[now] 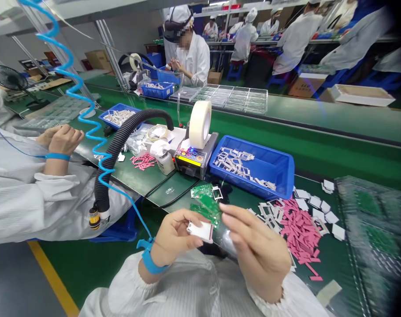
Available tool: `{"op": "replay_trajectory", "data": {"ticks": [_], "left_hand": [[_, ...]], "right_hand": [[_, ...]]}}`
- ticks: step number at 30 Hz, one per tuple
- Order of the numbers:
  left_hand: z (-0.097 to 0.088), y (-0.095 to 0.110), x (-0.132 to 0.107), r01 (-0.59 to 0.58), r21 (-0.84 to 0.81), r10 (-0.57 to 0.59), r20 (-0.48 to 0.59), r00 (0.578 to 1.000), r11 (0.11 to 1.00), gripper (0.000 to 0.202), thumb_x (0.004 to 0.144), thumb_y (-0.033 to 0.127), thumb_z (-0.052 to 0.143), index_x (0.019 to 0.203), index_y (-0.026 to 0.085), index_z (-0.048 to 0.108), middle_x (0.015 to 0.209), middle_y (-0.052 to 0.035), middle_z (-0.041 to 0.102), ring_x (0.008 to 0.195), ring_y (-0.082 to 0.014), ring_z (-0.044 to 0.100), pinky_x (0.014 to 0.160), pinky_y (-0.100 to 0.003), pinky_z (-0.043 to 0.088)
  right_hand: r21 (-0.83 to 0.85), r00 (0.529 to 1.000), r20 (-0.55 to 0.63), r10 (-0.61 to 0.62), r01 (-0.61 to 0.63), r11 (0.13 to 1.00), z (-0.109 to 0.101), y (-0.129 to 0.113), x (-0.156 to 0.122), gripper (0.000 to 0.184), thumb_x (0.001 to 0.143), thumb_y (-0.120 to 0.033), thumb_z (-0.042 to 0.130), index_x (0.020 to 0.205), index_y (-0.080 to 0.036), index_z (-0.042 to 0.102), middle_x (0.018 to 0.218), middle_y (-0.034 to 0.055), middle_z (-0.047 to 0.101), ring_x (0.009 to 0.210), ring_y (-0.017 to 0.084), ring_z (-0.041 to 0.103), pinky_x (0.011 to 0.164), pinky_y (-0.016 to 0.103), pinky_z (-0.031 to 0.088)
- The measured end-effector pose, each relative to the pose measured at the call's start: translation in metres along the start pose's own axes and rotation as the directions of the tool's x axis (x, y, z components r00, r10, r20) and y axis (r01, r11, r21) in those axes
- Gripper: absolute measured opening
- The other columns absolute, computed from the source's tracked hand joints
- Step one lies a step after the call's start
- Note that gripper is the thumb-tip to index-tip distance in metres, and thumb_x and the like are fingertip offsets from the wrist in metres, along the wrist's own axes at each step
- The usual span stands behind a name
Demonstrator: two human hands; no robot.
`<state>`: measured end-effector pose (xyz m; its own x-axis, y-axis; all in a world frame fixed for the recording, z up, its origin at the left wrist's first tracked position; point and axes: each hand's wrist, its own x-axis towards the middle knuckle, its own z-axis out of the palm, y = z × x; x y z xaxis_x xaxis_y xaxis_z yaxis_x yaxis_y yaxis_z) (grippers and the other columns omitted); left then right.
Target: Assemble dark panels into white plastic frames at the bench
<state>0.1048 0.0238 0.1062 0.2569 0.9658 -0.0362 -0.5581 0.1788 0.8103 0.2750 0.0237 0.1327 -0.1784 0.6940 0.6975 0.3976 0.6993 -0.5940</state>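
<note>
My left hand (176, 235) is closed on a small white rectangular piece (200, 231), pinched between thumb and fingers, with a reddish line along its right end. Just to the right is my right hand (258, 248), its fingertips at the edge of a tilted green circuit board (209, 203), which it seems to pinch. More green circuit boards (200, 191) lie on the bench beyond, beside a white frame (217, 192). A blue strap (150, 259) circles my left wrist.
A blue bin (253, 165) holds white frames. Pink strips (299, 231) and white squares (316, 204) lie at right, near clear trays (372, 233). A tape dispenser (194, 158) carries a tape roll (200, 125). A black hose (108, 176) and blue coiled cord (88, 110) cross at left, near a co-worker's hands (63, 141).
</note>
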Motion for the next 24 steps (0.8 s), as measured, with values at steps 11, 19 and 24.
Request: {"op": "replay_trajectory", "data": {"ticks": [11,19,24], "left_hand": [[0.012,0.002,-0.002,-0.131,-0.12,0.106,-0.193,0.975,0.984,0.045,0.046,0.043,0.083,0.084,0.023,0.07,0.068,0.0008,0.071,0.057,-0.0129,0.063,0.056,-0.022,0.05],[-0.001,-0.012,-0.003,-0.149,0.049,0.156,-0.175,0.972,0.988,0.046,0.042,0.042,0.084,0.081,0.022,0.073,0.06,-0.0005,0.07,0.061,-0.02,0.065,0.064,-0.033,0.053],[-0.003,-0.004,-0.009,-0.09,0.147,0.116,-0.18,0.977,0.985,0.052,0.04,0.036,0.086,0.087,0.02,0.073,0.066,-0.0017,0.071,0.063,-0.0198,0.064,0.065,-0.032,0.051]], "right_hand": [[-0.031,0.97,0.185,-0.157,0.165,0.986,0.004,-0.012,0.0,0.023,0.086,-0.011,0.052,0.105,-0.016,0.064,0.115,0.0156,0.062,0.106,0.021,0.058,0.081,0.038,0.055],[-0.016,0.962,0.213,-0.171,0.178,0.984,0.003,-0.018,0.005,0.024,0.086,-0.007,0.051,0.106,-0.013,0.062,0.107,0.0157,0.065,0.099,0.021,0.059,0.078,0.038,0.054],[-0.029,0.941,0.283,-0.187,0.203,0.979,-0.001,-0.02,0.009,0.027,0.087,-0.008,0.048,0.109,-0.013,0.062,0.109,0.0157,0.065,0.096,0.021,0.057,0.074,0.038,0.055]]}}
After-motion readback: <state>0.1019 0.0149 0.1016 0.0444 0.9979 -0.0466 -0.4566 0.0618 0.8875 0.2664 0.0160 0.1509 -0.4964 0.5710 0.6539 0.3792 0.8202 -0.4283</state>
